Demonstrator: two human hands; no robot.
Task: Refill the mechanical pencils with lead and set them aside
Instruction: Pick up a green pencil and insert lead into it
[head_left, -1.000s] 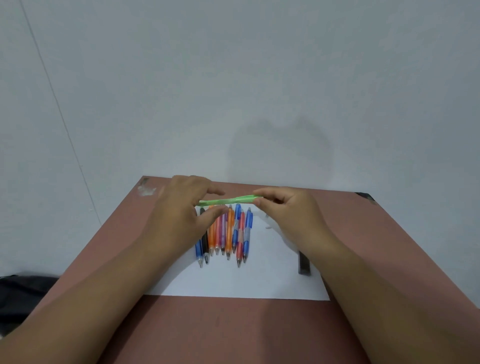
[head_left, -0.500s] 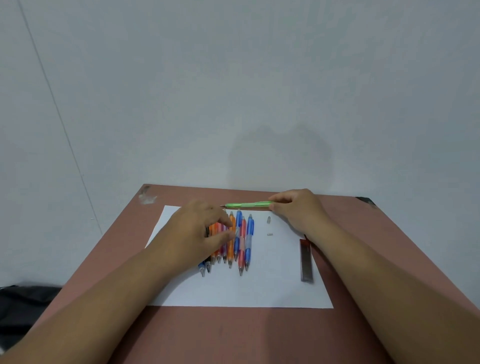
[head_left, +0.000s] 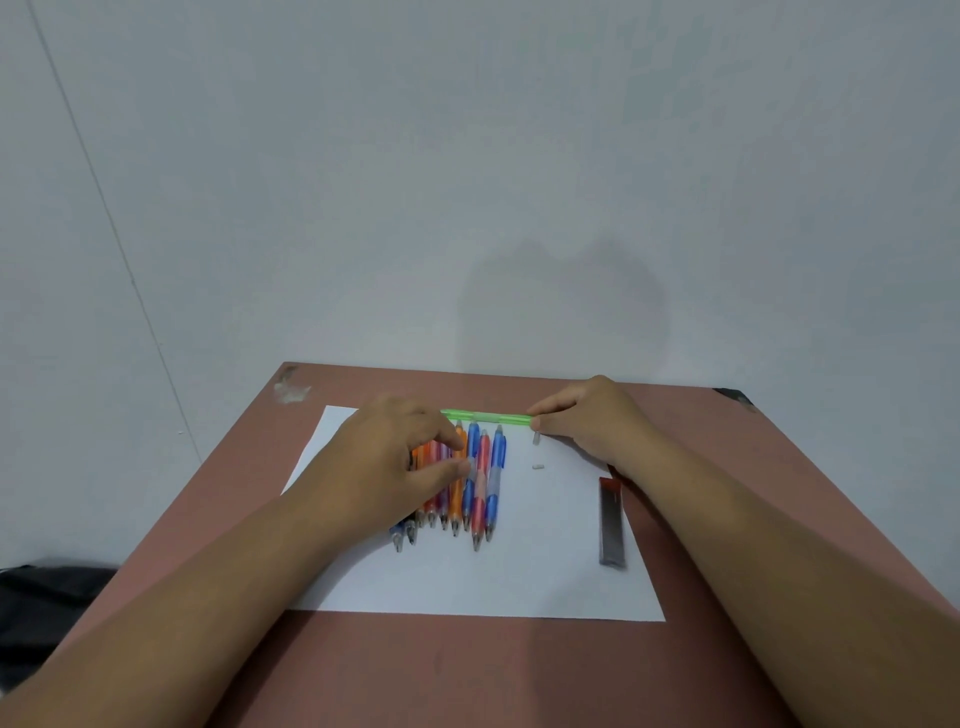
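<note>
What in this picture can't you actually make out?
- Head view: the left hand covers the upper parts of several pencils in the row, so their count is unsure.
- Whether the green pencil in the right hand holds lead: too small.
- The dark lead case: contents hidden.
- Two tiny white bits: too small to identify.

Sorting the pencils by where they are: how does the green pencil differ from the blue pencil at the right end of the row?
The green pencil lies crosswise beyond the row; the blue pencil points toward the person. The right hand holds the green pencil's end; nothing grips the blue pencil. The green pencil looks slimmer. Both are over the white paper.
</note>
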